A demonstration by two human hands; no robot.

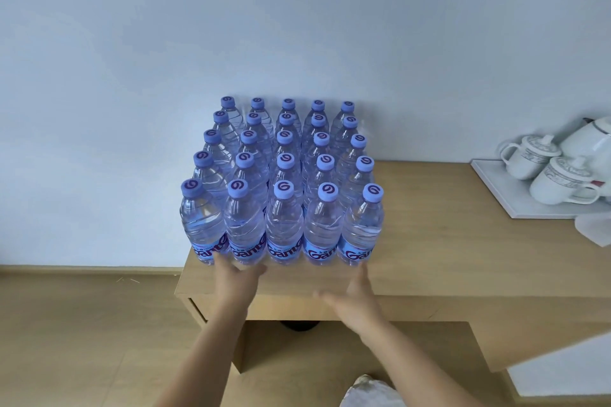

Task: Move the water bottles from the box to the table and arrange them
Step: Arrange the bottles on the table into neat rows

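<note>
Both hands are lying spread: our left hand [236,277] and right hand [358,294] are touching the front-row water bottles [284,175] at 12 o'clock. We are judging them heavy, slick and soft-walled, so we are favouring a grip at the labelled waist, on the table [446,241].

Probably a hotel room, wooden desk [463,241], tea cups [529,158] on white tray [496,188], plain wall [297,26]

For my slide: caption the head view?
Both hands press a five-by-five block of water bottles on a wooden table.
</note>
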